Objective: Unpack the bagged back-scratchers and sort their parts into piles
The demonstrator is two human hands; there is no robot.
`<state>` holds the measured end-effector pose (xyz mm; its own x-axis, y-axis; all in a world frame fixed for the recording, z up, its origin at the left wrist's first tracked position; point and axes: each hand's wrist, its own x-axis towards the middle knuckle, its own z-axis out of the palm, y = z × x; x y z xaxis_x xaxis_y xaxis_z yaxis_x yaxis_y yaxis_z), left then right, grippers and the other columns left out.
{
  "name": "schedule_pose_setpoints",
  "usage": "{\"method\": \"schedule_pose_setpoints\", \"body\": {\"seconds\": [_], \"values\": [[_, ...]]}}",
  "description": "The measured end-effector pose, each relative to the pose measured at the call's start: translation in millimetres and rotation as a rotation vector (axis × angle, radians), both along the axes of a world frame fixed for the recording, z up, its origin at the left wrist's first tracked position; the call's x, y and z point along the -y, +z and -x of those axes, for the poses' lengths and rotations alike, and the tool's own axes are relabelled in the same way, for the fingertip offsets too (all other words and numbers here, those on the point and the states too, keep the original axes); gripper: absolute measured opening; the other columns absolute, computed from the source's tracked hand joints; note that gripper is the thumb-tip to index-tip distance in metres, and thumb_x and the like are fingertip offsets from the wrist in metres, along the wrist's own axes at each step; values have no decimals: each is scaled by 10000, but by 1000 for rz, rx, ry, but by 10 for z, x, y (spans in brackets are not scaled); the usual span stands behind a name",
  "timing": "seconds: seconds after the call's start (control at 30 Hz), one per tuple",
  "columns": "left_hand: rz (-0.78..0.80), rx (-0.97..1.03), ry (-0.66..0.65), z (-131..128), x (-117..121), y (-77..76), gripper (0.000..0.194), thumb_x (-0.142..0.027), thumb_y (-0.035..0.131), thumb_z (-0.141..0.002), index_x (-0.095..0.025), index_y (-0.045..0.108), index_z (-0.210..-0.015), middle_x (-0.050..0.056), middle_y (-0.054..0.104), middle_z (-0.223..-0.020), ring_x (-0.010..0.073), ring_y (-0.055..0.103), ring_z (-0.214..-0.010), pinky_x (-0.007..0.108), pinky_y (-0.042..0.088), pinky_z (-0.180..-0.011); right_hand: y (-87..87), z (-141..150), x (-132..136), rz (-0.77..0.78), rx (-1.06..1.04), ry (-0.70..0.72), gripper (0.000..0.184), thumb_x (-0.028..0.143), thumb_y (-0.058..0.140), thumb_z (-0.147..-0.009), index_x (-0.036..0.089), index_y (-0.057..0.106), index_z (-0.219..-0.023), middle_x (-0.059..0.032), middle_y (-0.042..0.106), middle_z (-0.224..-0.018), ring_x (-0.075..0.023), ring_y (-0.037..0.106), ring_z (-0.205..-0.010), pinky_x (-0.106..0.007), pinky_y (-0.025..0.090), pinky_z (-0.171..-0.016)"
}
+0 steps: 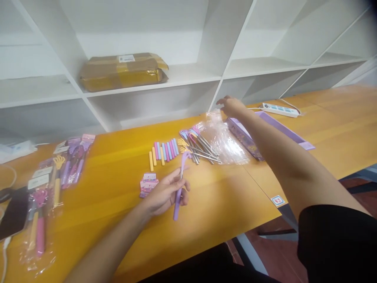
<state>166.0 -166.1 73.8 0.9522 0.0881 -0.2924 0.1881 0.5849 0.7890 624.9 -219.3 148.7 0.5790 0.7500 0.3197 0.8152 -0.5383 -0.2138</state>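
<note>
My left hand (pixel 165 192) holds a purple back scratcher (pixel 179 184) by its handle, just above the orange table (pixel 118 204). My right hand (pixel 231 105) reaches far across to a pile of clear plastic bags (pixel 225 141), fingers curled at the pile's upper edge; what they grip is unclear. Between the hands lie several metal scratchers (pixel 198 147) with coloured claw heads and a row of pink, blue and yellow handle sleeves (pixel 165 151). A small stack of pink label cards (pixel 148 184) sits beside my left hand.
Packaged scratchers (pixel 72 161) in bags lie at the table's left, more (pixel 38 220) near the front left edge. A purple box (pixel 244 137) and lid (pixel 282 129) sit at the right, a power strip (pixel 279 110) behind. White shelves hold a brown parcel (pixel 123 71).
</note>
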Motion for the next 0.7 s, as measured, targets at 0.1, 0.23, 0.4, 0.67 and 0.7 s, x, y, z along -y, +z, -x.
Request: {"method": "schedule_pose_setpoints", "body": {"seconds": [0.1,0.23,0.4,0.67,0.7], "values": [[-53,2,-36,49,-79,-56,512,-367,686,-1021,-249,552,-1501,-28,521,-891,23,306,-524,231,223,-519,3,428,39,-90,-31,-12,373,67,601,-951,100,744,-1295,-212,708,-1279,-226,662,-956,-387,507,-944],[-346,-7,-50,83,-143,-100,350,-292,628,-1002,-197,612,-1338,22,578,-1012,77,432,-634,236,340,-540,-246,1765,401,-6,-755,497,368,346,697,-968,176,704,-1294,-62,707,-899,-168,599,-723,-289,509,-671],[-966,-4,-143,187,-165,-118,220,-341,460,-1099,-204,632,-1088,11,630,-849,158,590,-745,286,445,-676,-778,3240,889,-236,-1621,530,518,635,592,-1059,198,589,-1336,77,497,-697,-63,227,-473,-200,189,-412],[-1357,0,-218,323,83,-69,126,-303,520,-1075,-224,615,-1053,32,641,-780,206,581,-667,322,348,-641,-1020,3800,1145,-617,-1692,377,431,654,643,-1047,234,545,-1036,115,278,-622,-69,159,-477,-213,146,-434],[-1403,-17,-217,323,125,-61,143,-311,508,-1083,-225,605,-1023,42,645,-793,210,576,-664,324,331,-634,-1013,3817,1171,-683,-1647,348,442,658,629,-1053,231,537,-985,110,280,-618,-68,169,-478,-215,153,-442]]}}
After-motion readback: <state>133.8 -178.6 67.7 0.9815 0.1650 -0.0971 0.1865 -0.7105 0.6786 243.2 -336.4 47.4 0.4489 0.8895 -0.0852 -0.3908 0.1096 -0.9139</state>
